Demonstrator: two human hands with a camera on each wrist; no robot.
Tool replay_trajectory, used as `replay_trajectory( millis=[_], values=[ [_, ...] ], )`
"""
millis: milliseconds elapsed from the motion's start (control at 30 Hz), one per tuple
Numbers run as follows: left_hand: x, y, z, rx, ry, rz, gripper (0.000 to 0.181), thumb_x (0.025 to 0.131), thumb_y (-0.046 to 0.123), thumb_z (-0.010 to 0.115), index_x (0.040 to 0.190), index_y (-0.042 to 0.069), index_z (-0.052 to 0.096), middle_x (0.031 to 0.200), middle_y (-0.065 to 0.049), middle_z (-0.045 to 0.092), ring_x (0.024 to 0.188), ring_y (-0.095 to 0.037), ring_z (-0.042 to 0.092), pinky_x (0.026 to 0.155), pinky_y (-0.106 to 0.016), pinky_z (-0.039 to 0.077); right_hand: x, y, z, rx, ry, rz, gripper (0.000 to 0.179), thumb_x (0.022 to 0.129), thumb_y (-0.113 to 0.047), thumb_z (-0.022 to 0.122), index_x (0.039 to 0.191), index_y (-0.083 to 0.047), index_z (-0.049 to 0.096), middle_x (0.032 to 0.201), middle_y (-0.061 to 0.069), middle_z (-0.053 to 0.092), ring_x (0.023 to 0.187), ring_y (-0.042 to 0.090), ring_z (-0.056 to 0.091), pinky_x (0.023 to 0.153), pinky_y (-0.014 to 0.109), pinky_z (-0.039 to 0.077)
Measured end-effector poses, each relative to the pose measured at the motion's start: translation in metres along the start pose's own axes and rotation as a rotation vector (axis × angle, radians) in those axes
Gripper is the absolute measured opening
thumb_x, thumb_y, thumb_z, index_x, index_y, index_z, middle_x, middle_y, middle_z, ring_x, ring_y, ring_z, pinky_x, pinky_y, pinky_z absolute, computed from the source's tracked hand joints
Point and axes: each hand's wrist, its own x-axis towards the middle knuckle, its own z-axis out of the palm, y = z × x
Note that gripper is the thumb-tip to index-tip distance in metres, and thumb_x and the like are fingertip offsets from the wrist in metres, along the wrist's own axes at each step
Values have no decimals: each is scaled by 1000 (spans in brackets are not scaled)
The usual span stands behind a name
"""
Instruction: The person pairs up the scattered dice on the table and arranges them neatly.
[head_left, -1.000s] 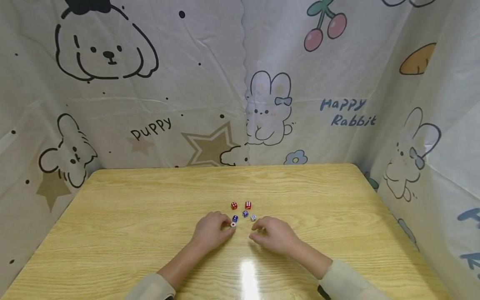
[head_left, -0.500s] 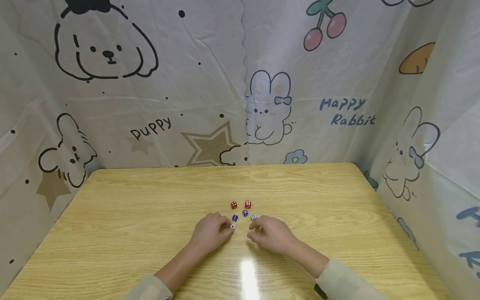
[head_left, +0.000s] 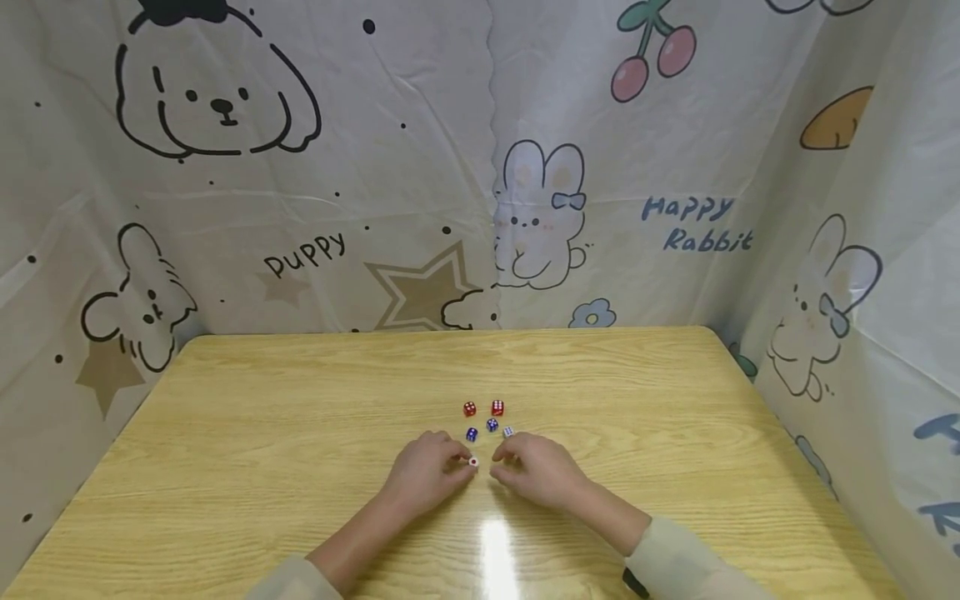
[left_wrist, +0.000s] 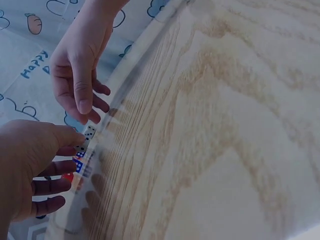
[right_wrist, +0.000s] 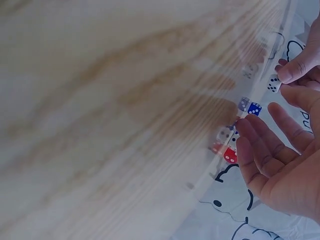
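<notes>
My left hand (head_left: 429, 475) pinches a white die (head_left: 474, 462) between thumb and index finger, its single red dot facing up. In the right wrist view, black pips show on the side of this white die (right_wrist: 273, 83). Just across from it is my right hand (head_left: 542, 471), fingers loosely bent and holding nothing. Past the right fingertips lies a second white die (head_left: 508, 432), partly covered by that hand. Two blue dice, the left one (head_left: 472, 434) and the right one (head_left: 492, 425), lie beyond the hands. Behind them sit a red die (head_left: 469, 409) and another red die (head_left: 498, 407).
The dice lie on a wood-grain table (head_left: 300, 400), with a light glare near its front. A white printed curtain (head_left: 420, 167) with puppies and rabbits hangs behind the table and along both sides.
The left hand has drawn the pinched white die nearer to me and slightly right, away from the left blue die. The right hand has shifted left, closer to it. Other dice stay put.
</notes>
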Motion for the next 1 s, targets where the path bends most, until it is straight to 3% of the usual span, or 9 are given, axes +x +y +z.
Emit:
replay_trajectory(
  millis=[333,1000],
  values=[
    [-3,6,2,8,-10,79,14,82,32,68,89,20,72,81,7,64,75,-7,52,66,-22,43,1,-3,1,-1,2,-12,19,83,-25,68,96,-11,69,88,0,68,78,11,61,66,22,48],
    [-8,8,1,13,-37,115,17,83,32,68,92,19,72,83,7,63,75,-5,50,68,-21,42,2,-8,7,-37,-5,-50,19,80,-26,71,93,-13,70,85,-2,65,75,9,60,66,20,47]
  ],
)
